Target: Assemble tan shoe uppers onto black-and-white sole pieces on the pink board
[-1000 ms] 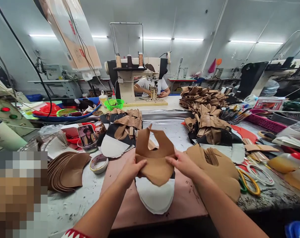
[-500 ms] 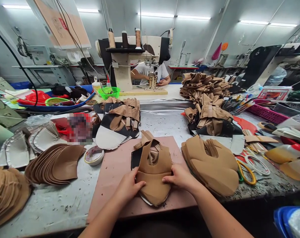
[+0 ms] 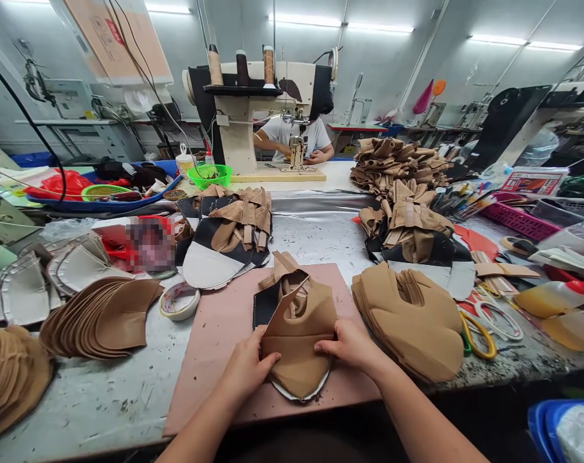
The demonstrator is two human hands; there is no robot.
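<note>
A brown shoe upper (image 3: 299, 366) lies over a pink board (image 3: 205, 360), its rounded end toward me and a white edge showing beneath it. My left hand (image 3: 248, 363) grips its left side, thumb on top. On the opposite side, my right hand (image 3: 352, 347) holds the edge, also with the thumb on top. The upper's left flap is raised, and black lining shows beside it. Just right of the board sits a stack of brown pieces (image 3: 412, 328). A roll of white tape (image 3: 179, 301) rests by the board's left edge.
A sewing machine (image 3: 267, 116) stands ahead, with a person (image 3: 296, 138) behind it. Piles of brown pieces (image 3: 101, 318) lie left. Scissors (image 3: 480, 334), glue bottles (image 3: 545, 299) and a purple basket (image 3: 518, 215) are on the right. A green bowl (image 3: 209, 175) stands further back.
The upper's left flap has risen and folded inward, and more white edge shows at the rounded end. Both hands keep their grip with little movement.
</note>
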